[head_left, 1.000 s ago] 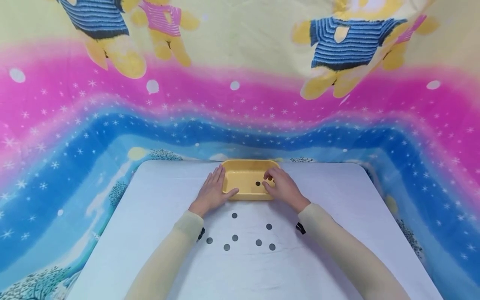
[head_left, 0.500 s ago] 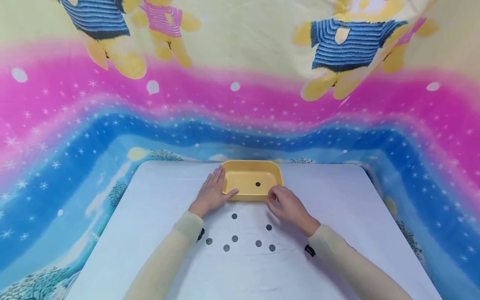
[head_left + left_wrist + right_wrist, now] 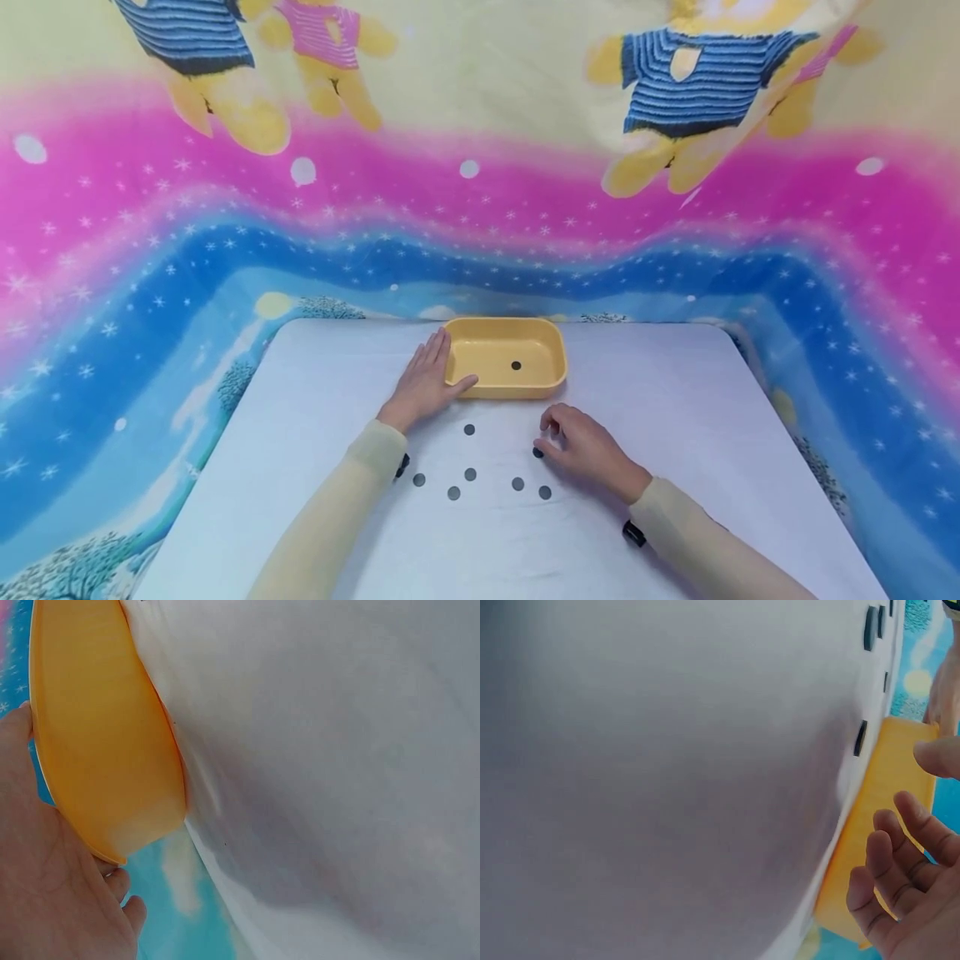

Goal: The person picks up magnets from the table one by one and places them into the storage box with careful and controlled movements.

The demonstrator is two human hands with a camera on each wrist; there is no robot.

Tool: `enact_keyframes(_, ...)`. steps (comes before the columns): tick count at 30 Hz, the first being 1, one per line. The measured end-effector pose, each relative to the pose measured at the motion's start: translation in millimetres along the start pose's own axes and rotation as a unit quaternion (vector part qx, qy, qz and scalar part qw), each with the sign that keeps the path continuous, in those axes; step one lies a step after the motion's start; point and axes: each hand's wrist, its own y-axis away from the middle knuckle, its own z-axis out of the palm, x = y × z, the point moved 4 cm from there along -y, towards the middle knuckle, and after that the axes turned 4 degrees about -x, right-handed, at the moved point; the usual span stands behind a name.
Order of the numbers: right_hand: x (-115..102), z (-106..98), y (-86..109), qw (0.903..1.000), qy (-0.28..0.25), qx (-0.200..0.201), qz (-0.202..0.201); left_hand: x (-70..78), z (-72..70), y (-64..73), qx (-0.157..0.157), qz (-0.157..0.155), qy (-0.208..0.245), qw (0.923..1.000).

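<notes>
A yellow rectangular tray (image 3: 480, 392) stands at the far edge of the white table, with one small dark round disc (image 3: 516, 366) inside. My left hand (image 3: 424, 382) lies along its left end, fingers straight and thumb at the front rim; the left wrist view has that palm beside the yellow wall (image 3: 112, 735). My right hand (image 3: 588, 446) is in front of the tray's right corner, thumb and fingers apart, close over another dark disc (image 3: 537, 453) that the thumb partly covers. In the right wrist view the fingers (image 3: 881, 855) bend loosely with nothing between them.
Several more dark discs lie scattered on the white table (image 3: 337, 383) in front of the tray, among them a disc (image 3: 469, 430) nearest it and a disc (image 3: 545, 492) nearer me. A printed cloth (image 3: 480, 267) hangs behind the table's far edge.
My right hand has left the tray and moved back toward me, down to a disc on the table. The left hand and the disc in the tray stay where they were.
</notes>
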Motion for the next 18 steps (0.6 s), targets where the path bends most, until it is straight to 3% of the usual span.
enact_keyframes(18, 2.3, 10.8, 7.2, 0.9990, 0.015, -0.042, 0.010, -1.3, 0.9, -2.1, 0.004, -0.001, -0.002, 1.0000)
